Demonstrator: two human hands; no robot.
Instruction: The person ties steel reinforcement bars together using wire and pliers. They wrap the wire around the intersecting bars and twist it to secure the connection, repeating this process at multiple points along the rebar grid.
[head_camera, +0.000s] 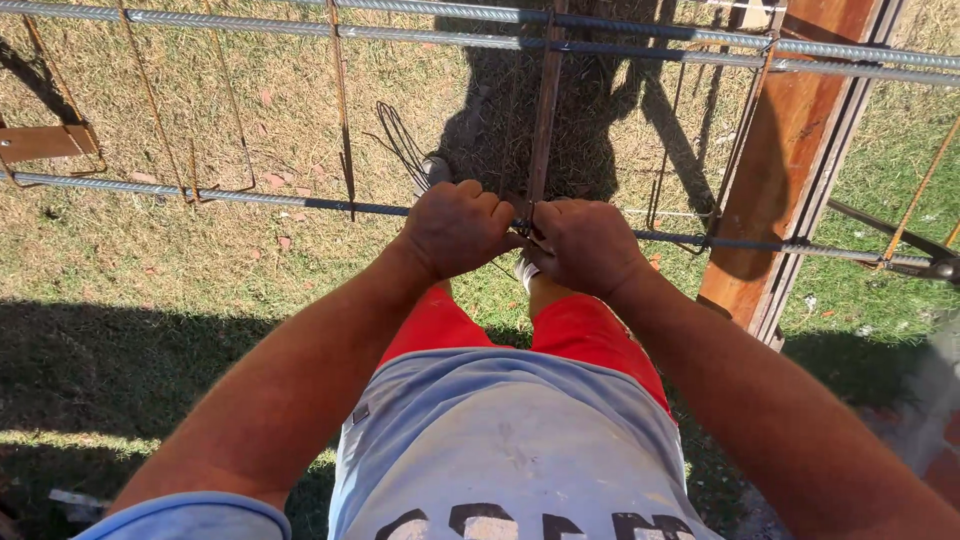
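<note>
Your left hand (455, 228) and right hand (585, 245) meet at the centre of the frame, both curled into fists over the joint where the near steel bar (200, 192) crosses a rusty upright rod (545, 110). The knuckles almost touch. A thin tie wire (527, 228) shows as a dark strand between the two fists; how much of it is wrapped already is hidden by the fingers.

The near steel bar runs from the left edge to the right edge at mid-height. A second bar (420, 35) runs along the top of the frame. A loose bundle of wire (400, 140) hangs just above and left of your left hand. A wooden post (790, 170) stands at the right, near your right forearm but apart from it.

To make a sound tie, as judged from this position:

1. Keep the upright rod seated square against the bar. Do not let it slide sideways.
2. Pull both wire ends equally taut before you twist.
3. Twist close to the joint, so that no slack remains.
4. Stop twisting when the wire is snug. Thin wire is likely to snap if overtightened.
5. Fold the cut ends inward, away from your skin.
</note>
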